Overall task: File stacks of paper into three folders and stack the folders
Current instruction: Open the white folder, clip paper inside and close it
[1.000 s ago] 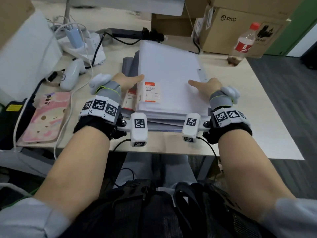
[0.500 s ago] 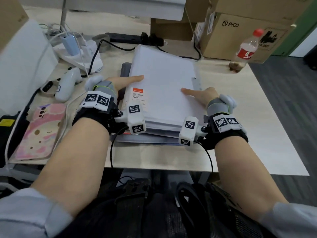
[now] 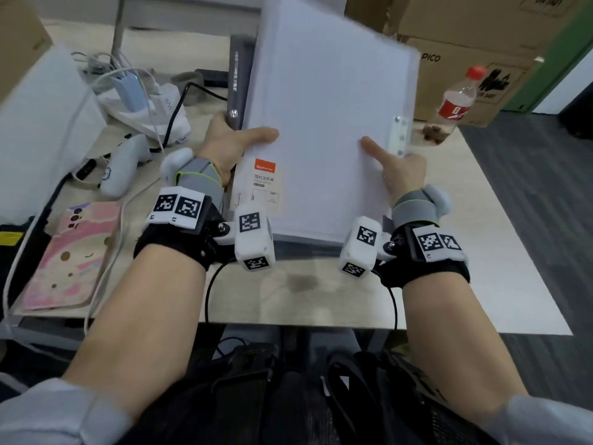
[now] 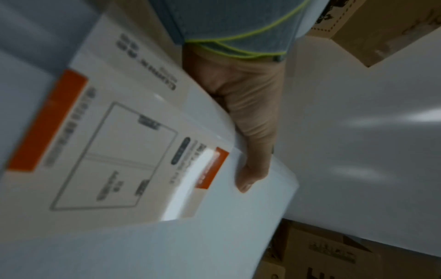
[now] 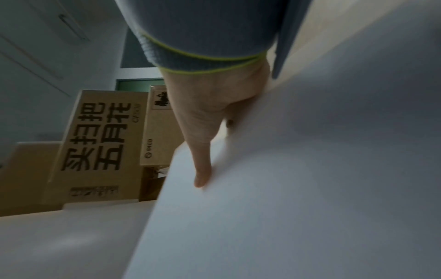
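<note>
White folders (image 3: pixel 324 123), stacked, are tilted up off the desk (image 3: pixel 475 252), far edge raised toward the camera. Left hand (image 3: pixel 229 146) grips the stack's left edge, thumb on the top cover near an orange label (image 3: pixel 264 165), fingers curled behind by a grey spine (image 3: pixel 239 85). Right hand (image 3: pixel 399 170) pinches the right edge beside a metal clip strip (image 3: pixel 399 133), thumb flat on top. On the desk sit a bottle (image 3: pixel 455 101), a pink phone (image 3: pixel 70 255) and a white controller (image 3: pixel 123 168); cardboard boxes (image 3: pixel 475 36) stand behind.
</note>
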`<action>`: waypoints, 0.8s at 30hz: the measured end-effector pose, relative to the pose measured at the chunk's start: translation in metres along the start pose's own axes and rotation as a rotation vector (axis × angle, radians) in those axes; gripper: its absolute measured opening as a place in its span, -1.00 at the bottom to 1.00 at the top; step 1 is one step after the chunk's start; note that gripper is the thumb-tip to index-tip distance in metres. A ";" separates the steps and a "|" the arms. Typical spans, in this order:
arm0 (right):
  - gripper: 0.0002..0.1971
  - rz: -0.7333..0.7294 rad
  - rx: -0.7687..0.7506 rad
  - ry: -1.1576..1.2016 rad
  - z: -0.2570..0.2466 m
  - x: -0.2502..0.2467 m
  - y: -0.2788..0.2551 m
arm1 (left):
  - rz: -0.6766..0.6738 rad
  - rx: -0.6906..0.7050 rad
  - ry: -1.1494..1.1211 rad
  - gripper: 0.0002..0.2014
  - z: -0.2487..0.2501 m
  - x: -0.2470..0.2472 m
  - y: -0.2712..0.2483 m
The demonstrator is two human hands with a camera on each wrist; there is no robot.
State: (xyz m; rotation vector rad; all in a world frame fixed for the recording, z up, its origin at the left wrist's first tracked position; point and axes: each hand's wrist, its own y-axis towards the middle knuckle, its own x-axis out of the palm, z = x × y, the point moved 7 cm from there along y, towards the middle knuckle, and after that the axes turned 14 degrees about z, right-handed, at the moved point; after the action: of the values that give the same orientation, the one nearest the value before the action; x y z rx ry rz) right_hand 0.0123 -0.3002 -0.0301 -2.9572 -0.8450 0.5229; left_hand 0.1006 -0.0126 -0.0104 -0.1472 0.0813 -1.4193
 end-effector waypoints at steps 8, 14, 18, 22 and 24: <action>-0.52 0.066 -0.313 0.474 -0.052 -0.028 -0.021 | -0.155 0.369 -0.079 -0.18 0.059 0.007 -0.018; -0.49 -0.010 -0.322 0.587 -0.046 -0.034 -0.047 | -0.219 0.332 -0.091 0.14 0.048 -0.002 -0.033; -0.25 -0.123 -0.292 0.638 -0.044 -0.032 -0.050 | -0.259 0.306 -0.126 0.09 0.045 -0.010 -0.044; -0.07 -0.176 -0.344 0.580 -0.045 -0.036 -0.058 | -0.255 0.309 -0.164 -0.07 0.048 -0.011 -0.059; -0.26 -0.217 -0.336 0.569 -0.044 -0.037 -0.057 | -0.248 0.334 -0.149 0.00 0.053 -0.014 -0.064</action>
State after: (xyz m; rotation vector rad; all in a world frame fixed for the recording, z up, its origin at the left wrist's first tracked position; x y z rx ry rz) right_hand -0.0319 -0.2680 0.0293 -2.9608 -1.2358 -0.4952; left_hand 0.0432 -0.0053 0.0508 0.0146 -0.3054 -1.6425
